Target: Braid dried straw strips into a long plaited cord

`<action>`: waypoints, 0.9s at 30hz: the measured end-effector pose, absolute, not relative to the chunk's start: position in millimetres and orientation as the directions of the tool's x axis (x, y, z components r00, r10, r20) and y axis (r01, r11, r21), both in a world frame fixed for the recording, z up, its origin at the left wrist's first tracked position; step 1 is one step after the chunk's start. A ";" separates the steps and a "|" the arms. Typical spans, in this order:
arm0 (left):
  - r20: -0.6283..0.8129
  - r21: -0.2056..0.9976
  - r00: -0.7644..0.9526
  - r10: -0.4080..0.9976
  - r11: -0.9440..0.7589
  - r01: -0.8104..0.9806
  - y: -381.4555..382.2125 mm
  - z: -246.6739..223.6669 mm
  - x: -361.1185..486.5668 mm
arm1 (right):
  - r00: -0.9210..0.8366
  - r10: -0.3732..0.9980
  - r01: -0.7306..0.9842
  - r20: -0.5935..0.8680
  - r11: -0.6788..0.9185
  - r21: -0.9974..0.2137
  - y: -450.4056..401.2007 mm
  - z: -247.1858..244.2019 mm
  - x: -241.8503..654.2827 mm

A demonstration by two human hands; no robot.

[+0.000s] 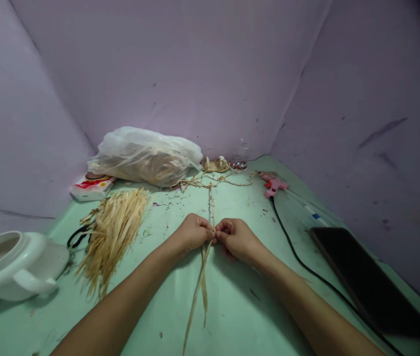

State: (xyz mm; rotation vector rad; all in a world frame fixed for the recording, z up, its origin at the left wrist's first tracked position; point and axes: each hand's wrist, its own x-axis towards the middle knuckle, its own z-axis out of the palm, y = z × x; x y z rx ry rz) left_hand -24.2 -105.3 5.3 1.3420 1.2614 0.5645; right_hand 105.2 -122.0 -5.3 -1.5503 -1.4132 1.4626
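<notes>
Thin tan twisted-fibre cord (212, 202), partly made
My feed shows bare left hand (194, 231) and right hand (236, 238) pinching it over pale green table (158, 311): far part twisted, 2 flat straw-coloured strands (203, 264) unworked

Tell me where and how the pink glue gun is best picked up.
Probably by its handle, the right hand coming from the near side once it releases the straw strand. The pink glue gun appears to lie flat, handle toward the person, with the black cord leaving that end.
</notes>
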 end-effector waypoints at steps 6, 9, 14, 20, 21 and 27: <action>-0.341 0.909 0.294 0.893 0.234 0.343 -105.3 9.3 -25.8 | -0.197 0.911 0.128 -0.361 -0.341 -0.931 -122.5 3.9 105.2; -0.324 0.894 0.302 0.897 0.186 0.407 -104.9 8.0 -27.4 | -0.192 0.911 0.111 -0.364 -0.348 -0.931 -121.7 4.0 106.6; -0.257 0.741 0.264 0.930 0.014 0.671 -106.6 14.2 -32.6 | -0.176 0.905 0.099 -0.388 -0.376 -0.921 -121.1 2.4 106.0; -0.170 0.554 0.177 0.969 -0.055 0.831 -124.8 30.7 -25.8 | -0.179 0.905 0.079 -0.386 -0.377 -0.923 -122.1 0.1 105.0; -0.166 0.548 0.169 0.972 -0.052 0.835 -130.3 31.6 -21.8 | -0.175 0.906 0.076 -0.386 -0.379 -0.922 -122.1 -1.2 105.0; -0.076 0.553 0.232 0.970 -0.153 0.819 -150.8 29.7 -5.9 | -0.161 0.909 0.056 -0.384 -0.380 -0.923 -122.5 -6.2 105.5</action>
